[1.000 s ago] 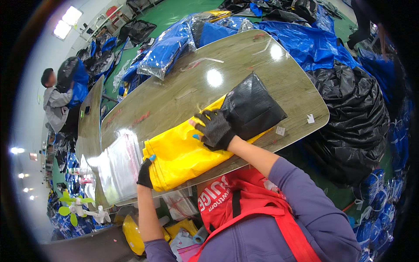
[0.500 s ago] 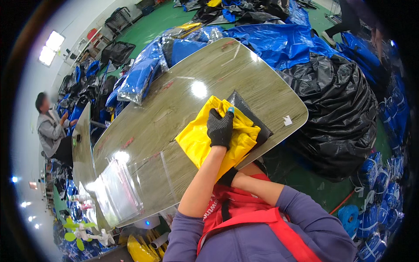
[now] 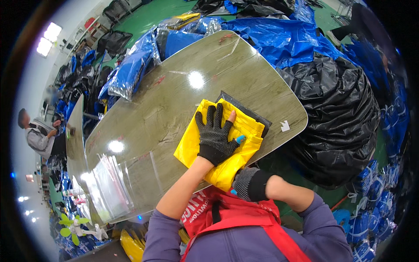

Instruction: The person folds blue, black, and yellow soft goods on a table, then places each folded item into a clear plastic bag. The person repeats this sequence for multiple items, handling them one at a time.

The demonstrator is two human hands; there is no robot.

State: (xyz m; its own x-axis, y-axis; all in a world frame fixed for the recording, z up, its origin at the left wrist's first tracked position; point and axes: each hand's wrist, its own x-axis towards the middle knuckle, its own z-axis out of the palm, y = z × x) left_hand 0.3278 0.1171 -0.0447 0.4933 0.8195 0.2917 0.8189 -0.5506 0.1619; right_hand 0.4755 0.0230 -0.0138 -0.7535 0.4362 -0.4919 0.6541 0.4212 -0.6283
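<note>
A folded yellow coated sheet [image 3: 188, 144] lies on the wood-patterned table [image 3: 152, 113] near its front edge. My left hand [image 3: 214, 137], in a dark dotted glove with a bare fingertip and blue on the thumb, presses flat on it with fingers spread. At the sheet's near corner, overhanging the table edge, my gloved right hand [image 3: 249, 184] is curled against the yellow material; its fingers are partly hidden. A dark grey folded piece [image 3: 246, 109] sticks out beneath the sheet on the far right side.
Clear plastic bags [image 3: 111, 187] lie on the table's left part. Wrapped blue bundles [image 3: 131, 72] border the far left edge. A large black sheet heap [image 3: 336, 118] stands right of the table. A person in grey [image 3: 41, 137] is at the left.
My left hand has gone from a closed grip to lying flat on the yellow sheet, which looks smoother. My right hand has come up into view from below the table edge.
</note>
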